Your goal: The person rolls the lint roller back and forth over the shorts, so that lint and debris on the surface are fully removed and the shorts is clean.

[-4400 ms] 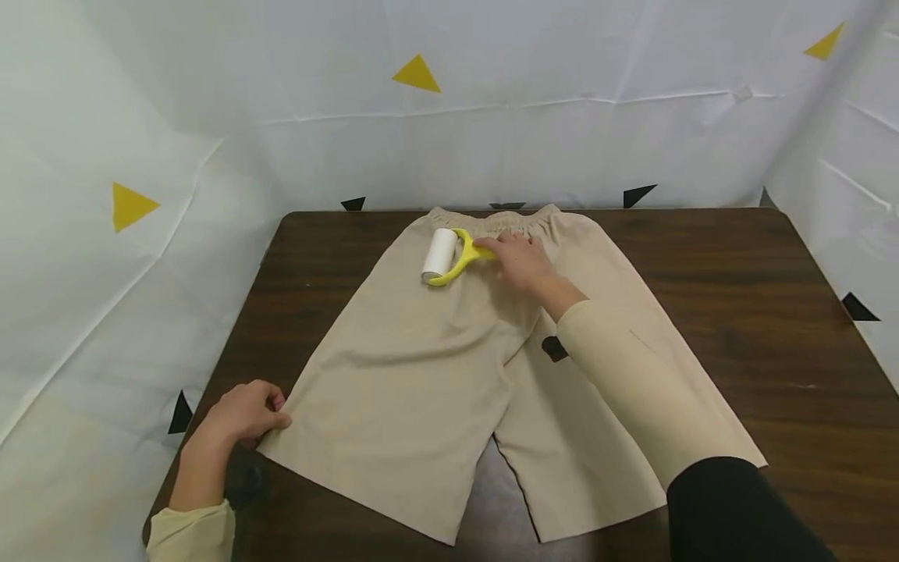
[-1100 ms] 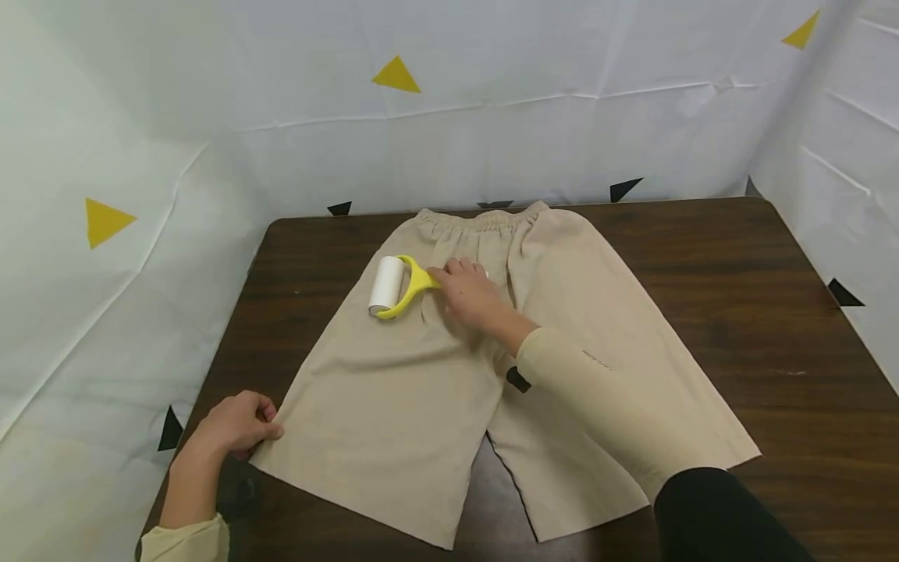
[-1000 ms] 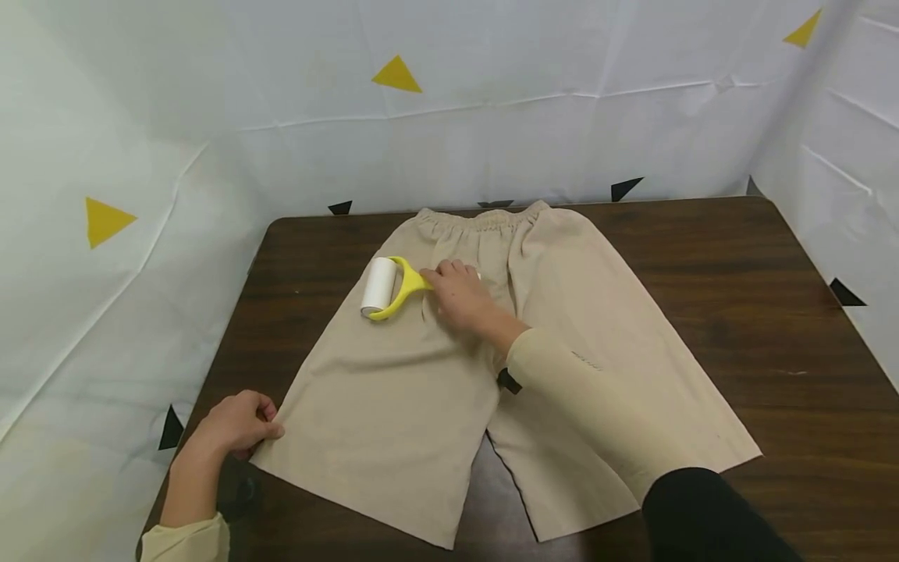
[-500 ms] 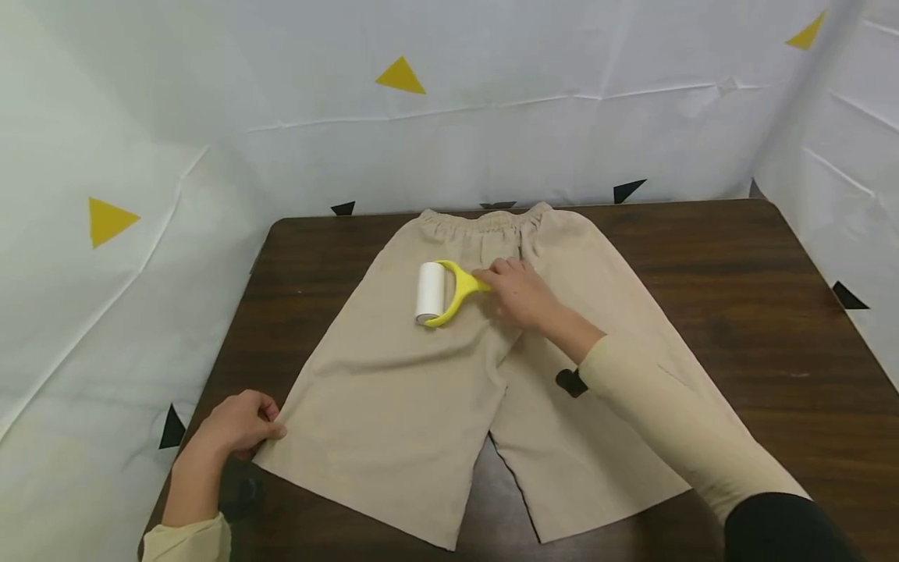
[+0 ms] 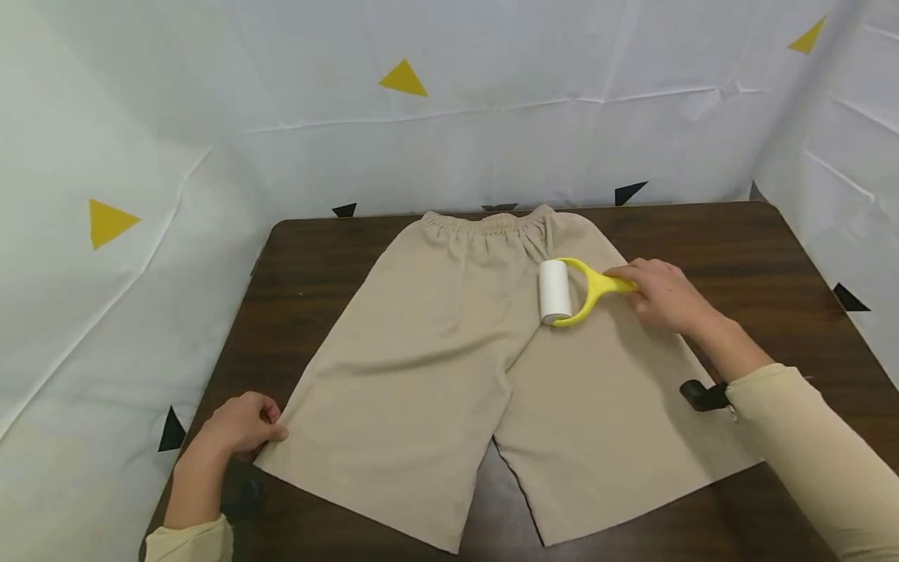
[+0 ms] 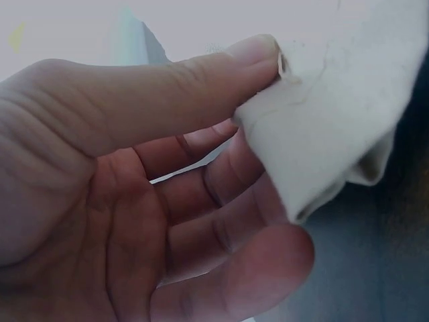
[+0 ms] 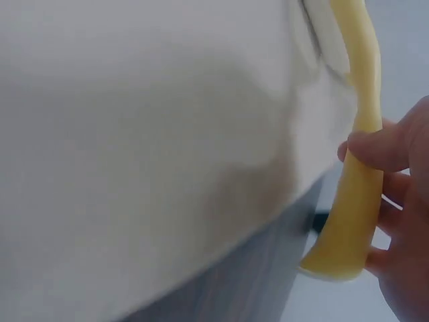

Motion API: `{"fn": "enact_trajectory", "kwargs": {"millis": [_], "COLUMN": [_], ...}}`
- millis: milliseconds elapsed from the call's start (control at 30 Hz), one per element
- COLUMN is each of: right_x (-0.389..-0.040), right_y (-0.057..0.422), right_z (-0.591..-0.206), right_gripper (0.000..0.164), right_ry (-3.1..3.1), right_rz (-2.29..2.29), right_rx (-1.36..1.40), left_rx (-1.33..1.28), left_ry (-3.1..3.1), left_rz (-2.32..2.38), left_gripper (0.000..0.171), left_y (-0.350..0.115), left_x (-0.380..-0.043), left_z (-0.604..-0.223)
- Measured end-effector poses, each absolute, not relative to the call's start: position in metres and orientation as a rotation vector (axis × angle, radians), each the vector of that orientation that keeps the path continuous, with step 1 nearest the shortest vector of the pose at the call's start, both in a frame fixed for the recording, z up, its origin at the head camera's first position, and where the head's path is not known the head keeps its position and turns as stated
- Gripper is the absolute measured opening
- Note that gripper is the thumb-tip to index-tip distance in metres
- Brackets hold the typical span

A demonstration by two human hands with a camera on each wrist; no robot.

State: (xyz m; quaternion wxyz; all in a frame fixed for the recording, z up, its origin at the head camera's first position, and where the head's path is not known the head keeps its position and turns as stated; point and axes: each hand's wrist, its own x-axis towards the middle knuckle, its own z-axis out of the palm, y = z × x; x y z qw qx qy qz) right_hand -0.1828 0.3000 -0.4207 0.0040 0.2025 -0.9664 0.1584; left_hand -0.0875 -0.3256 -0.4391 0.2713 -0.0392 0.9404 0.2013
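Note:
Beige shorts (image 5: 421, 375) with a gathered elastic waistband lie spread on the table, legs toward me. My left hand (image 5: 242, 425) pinches the outer hem corner of the left leg between thumb and fingers; in the left wrist view the folded cloth (image 6: 322, 141) sits at the thumb tip. My right hand (image 5: 663, 297) grips the yellow handle of a lint roller (image 5: 595, 289), its white roll over the upper part of the right leg, near the centre seam. The right wrist view shows thumb and fingers around the handle (image 7: 355, 201).
The dark wood table (image 5: 737, 257) extends on both sides of the shorts. White sheeting (image 5: 492, 47) with yellow and black triangles stands behind it and at the sides. A black wrist device (image 5: 702, 396) hangs under the right forearm, over the right leg.
My right hand first moved the lint roller from near the waistband onto the left leg, then swept it rightward across to the right leg. The left hand keeps its pinch on the hem.

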Motion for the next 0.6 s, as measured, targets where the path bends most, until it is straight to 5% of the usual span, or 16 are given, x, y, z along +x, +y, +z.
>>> {"fn": "enact_trajectory", "kwargs": {"millis": [333,600], "right_x": [-0.161,-0.161], "right_y": [0.390,0.378], "right_z": [-0.429,-0.431], "right_gripper": [0.046,0.044], "right_ry": [-3.156,-3.117], "right_rz": [0.678,0.692], "right_rx": [0.313,0.400], "left_rx": [-0.101,-0.114], "left_ry": [2.555,2.539], "left_rz": [0.536,0.531], "left_gripper": [0.016,0.016], "left_y": [-0.325,-0.325], "left_x": [-0.089,-0.088], "left_z": [-0.440,-0.439]}}
